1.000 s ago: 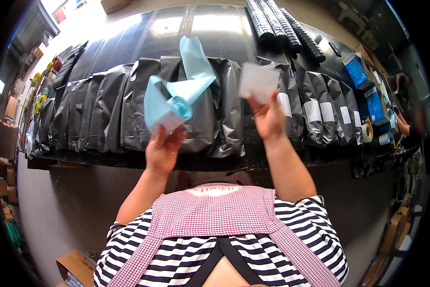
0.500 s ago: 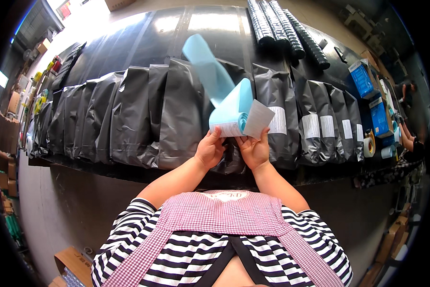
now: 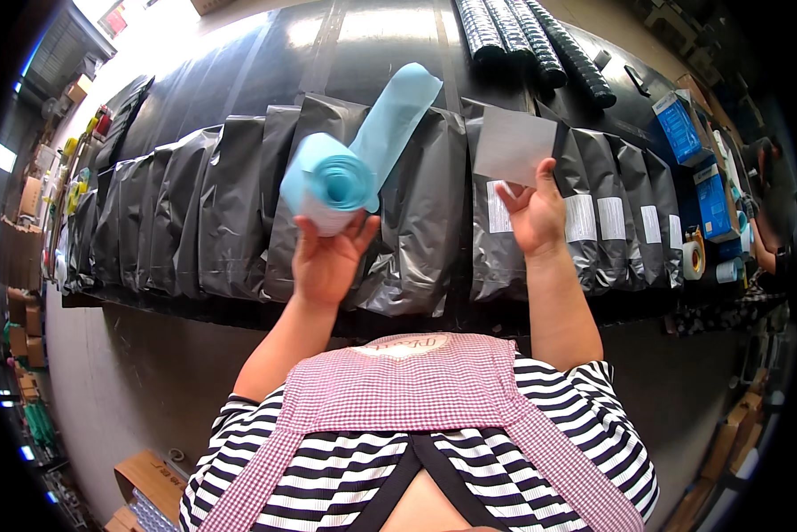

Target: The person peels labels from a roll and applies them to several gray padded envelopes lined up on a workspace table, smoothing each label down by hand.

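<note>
My left hand (image 3: 329,257) is wrapped round a roll of light-blue label backing paper (image 3: 327,182). From the roll a loose blue tail (image 3: 403,111) stretches up and to the right. In my right hand (image 3: 537,213) is a single pale label (image 3: 515,146), pinched by its lower right corner between thumb and fingers. Below that label stands a dark grey plastic bag (image 3: 496,262) with a white label (image 3: 498,208) on its front. Between my hands is a grey bag (image 3: 420,239) with no label showing on its front.
A row of grey bags (image 3: 230,213) extends left along the black table (image 3: 265,71). Labelled bags (image 3: 611,257) continue to the right. Dark textured rolls (image 3: 540,44) lie at the back, and blue boxes (image 3: 682,129) with tape rolls (image 3: 695,253) sit at the right end.
My hands have moved apart. The left has carried the blue roll leftward, and the right has pulled the label away from it, up and to the right.
</note>
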`<action>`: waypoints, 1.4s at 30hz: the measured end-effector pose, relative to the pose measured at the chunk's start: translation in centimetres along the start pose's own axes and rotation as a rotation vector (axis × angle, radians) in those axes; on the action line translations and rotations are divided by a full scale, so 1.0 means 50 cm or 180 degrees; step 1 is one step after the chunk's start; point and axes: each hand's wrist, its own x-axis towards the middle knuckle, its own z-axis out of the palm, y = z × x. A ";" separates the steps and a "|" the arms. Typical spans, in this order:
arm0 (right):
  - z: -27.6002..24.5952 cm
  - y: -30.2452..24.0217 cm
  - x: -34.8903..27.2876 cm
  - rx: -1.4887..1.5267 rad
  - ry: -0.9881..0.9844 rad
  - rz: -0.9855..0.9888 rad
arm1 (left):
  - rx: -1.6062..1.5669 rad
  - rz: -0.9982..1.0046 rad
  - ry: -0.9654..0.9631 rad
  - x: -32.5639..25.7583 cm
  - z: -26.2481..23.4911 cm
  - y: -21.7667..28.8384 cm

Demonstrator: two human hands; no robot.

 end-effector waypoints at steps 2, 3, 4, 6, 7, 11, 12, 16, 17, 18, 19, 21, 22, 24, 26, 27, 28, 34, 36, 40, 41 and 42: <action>-0.020 -0.002 0.015 0.0249 0.0097 -0.0185 | 0.0339 -0.0134 0.0262 0.017 0.020 -0.058; -0.026 0.012 0.016 0.0239 0.0097 -0.0185 | 0.0413 -0.0158 0.0380 0.023 0.012 -0.079; -0.029 0.034 0.018 0.0111 0.0159 -0.0276 | 0.0492 -0.0178 0.0491 0.028 -0.003 -0.094; -0.038 0.080 0.012 -0.0028 0.0236 -0.0373 | 0.0635 -0.0248 0.0545 0.015 -0.015 -0.109; -0.042 0.112 0.002 -0.0763 -0.0060 -0.0803 | 0.0794 -0.0308 0.0618 -0.001 -0.019 -0.117; -0.034 0.163 -0.051 -0.3454 -0.1011 -0.2085 | 0.1335 -0.0266 0.1114 -0.082 -0.039 -0.125; -0.045 0.176 -0.061 -0.3627 -0.1232 -0.2135 | 0.1367 -0.0286 0.1112 -0.090 -0.052 -0.115; -0.038 0.206 -0.083 -0.3809 -0.1489 -0.2109 | 0.1179 0.0093 0.1131 -0.110 -0.049 -0.071; -0.038 0.210 -0.083 -0.3904 -0.1627 -0.2117 | 0.1112 0.0254 0.1063 -0.109 -0.043 -0.053; -0.040 0.213 -0.080 -0.3902 -0.1631 -0.2110 | 0.1045 0.0416 0.0996 -0.106 -0.039 -0.034; -0.042 0.217 -0.074 -0.3974 -0.1690 -0.2094 | 0.1083 0.0485 0.0867 -0.102 -0.038 -0.015; -0.050 0.223 -0.071 -0.4044 -0.1760 -0.2077 | 0.1095 0.0631 0.0770 -0.097 -0.032 0.009; -0.051 0.223 -0.070 -0.4064 -0.1827 -0.1979 | 0.1086 0.0704 0.0758 -0.097 -0.030 0.020; -0.053 0.225 -0.065 -0.4075 -0.1908 -0.1892 | 0.1048 0.0830 0.0832 -0.099 -0.030 0.036; -0.056 0.223 -0.064 -0.4151 -0.1938 -0.1836 | 0.0993 0.0918 0.0907 -0.098 -0.030 0.054; -0.058 0.226 -0.064 -0.4155 -0.1937 -0.1837 | 0.0960 0.1024 0.0861 -0.098 -0.029 0.071; -0.063 0.229 -0.063 -0.4127 -0.1942 -0.1676 | 0.0916 0.1130 0.0809 -0.095 -0.025 0.085; -0.029 0.182 -0.113 -0.5545 -0.2325 -0.1029 | 0.1052 0.1499 0.0765 -0.090 0.013 0.172; 0.002 0.159 -0.161 -0.6050 -0.2758 -0.0565 | 0.1074 0.1598 0.0805 -0.099 0.015 0.179; 0.037 0.158 -0.162 -0.5702 -0.2366 -0.0714 | 0.0985 0.1362 0.0785 -0.111 0.021 0.159; 0.047 0.178 -0.138 -0.5872 -0.2122 -0.1060 | 0.0958 0.1269 0.0725 -0.114 0.018 0.154; 0.064 0.196 -0.112 -0.6038 -0.1861 -0.1413 | 0.0953 0.1270 0.0717 -0.115 0.017 0.151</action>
